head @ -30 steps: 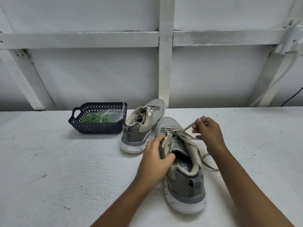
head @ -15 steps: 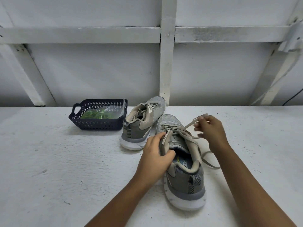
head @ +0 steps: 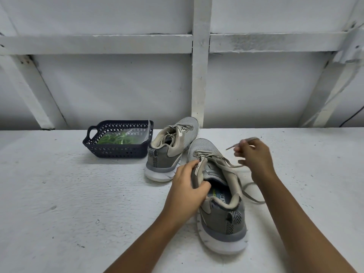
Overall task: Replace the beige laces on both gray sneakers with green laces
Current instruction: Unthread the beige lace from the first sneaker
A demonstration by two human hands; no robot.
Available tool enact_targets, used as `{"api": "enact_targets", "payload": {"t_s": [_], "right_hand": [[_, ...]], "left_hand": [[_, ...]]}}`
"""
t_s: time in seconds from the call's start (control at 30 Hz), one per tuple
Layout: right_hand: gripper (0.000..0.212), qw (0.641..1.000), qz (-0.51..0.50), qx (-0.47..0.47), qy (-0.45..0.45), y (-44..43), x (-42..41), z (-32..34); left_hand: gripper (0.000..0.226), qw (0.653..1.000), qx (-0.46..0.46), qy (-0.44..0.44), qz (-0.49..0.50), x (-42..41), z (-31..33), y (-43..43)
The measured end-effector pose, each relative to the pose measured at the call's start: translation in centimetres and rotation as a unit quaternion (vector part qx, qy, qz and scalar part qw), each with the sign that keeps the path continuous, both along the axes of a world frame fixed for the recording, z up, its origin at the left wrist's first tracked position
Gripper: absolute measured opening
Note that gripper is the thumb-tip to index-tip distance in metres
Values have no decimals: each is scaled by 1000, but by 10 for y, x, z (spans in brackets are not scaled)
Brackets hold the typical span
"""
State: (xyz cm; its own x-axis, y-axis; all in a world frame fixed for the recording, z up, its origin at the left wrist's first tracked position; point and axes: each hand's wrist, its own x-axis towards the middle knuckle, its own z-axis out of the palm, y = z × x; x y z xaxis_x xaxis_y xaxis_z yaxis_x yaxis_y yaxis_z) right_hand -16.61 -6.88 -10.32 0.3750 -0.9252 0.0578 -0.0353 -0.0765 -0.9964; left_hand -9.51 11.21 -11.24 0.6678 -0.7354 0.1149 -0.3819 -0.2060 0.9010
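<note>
Gray sneakers [head: 222, 219], white soles [head: 222, 243], chevron heel print; beige laces [head: 218, 160]; navy lattice basket [head: 120, 149]; green laces [head: 116, 139].

Only thing I can actually read is on the dark blue insole [head: 221, 197] of the nearer gray mesh sneaker with the white sole [head: 222, 221]: white letters "Y FO", cut off by the collar. The small yellow-green mark just above them is too blurry to read.
</note>
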Motion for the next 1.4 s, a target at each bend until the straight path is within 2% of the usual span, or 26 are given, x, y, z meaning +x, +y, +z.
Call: {"api": "enact_targets", "payload": {"t_s": [0.07, 0.1, 0.2, 0.3, 0.37, 0.43, 0.47, 0.53, 0.6, 0.7, 0.8, 0.87, 1.07, 1.23, 1.4], "right_hand": [[14, 999, -47, 24, -13, -5, -4, 2], [15, 999, -39, 37, 1, -6, -5, 3], [20, 991, 65, 58, 106, 3, -4, 2], [29, 948, 92, -81, 292, 11, -5, 7], [36, 924, 89, -159, 337, 16, -6, 14], [37, 936, 104, -172, 288, 22, -8, 21], [36, 944, 109, -179, 256, 26, -10, 24], [32, 946, 109, -217, 214, 36, -16, 25], [22, 945, 116, -242, 188, 44, -24, 22], [10, 954, 141, -219, 149, 53, -29, 11], [8, 968, 150, -177, 98, 56, -29, 3], [7, 971, 155, -161, 81, 56, -28, 1], [8, 975, 144, -158, 64, 57, -25, -4], [8, 976, 135, -157, 64, 57, -24, -7], [12, 977, 133, -159, 52, 59, -24, -7]], "left_hand": [[69, 1000, 1, -1, -3, 0, 0, 0], [69, 1000, 2, 0, -3, 0, 0, 0], [65, 1000, 5, -4, -3, 1, 0, 0], [53, 999, 21, -36, -10, 5, 0, 1], [59, 998, 33, -56, -27, 9, 3, 2], [67, 998, 28, -49, -38, 14, 11, 1], [63, 998, 23, -44, -34, 17, 18, 1], [41, 997, 33, -68, -21, 27, 33, -3], [28, 987, 68, -141, -27, 38, 49, -12], [28, 962, 145, -225, -59, 52, 59, -33], [26, 935, 226, -256, -93, 56, 57, -50], [23, 927, 244, -265, -104, 58, 54, -56], [14, 935, 235, -240, -111, 63, 48, -62], [15, 943, 259, -165, -126, 67, 55, -69], [18, 952, 247, -137, -116, 72, 62, -86]]}}
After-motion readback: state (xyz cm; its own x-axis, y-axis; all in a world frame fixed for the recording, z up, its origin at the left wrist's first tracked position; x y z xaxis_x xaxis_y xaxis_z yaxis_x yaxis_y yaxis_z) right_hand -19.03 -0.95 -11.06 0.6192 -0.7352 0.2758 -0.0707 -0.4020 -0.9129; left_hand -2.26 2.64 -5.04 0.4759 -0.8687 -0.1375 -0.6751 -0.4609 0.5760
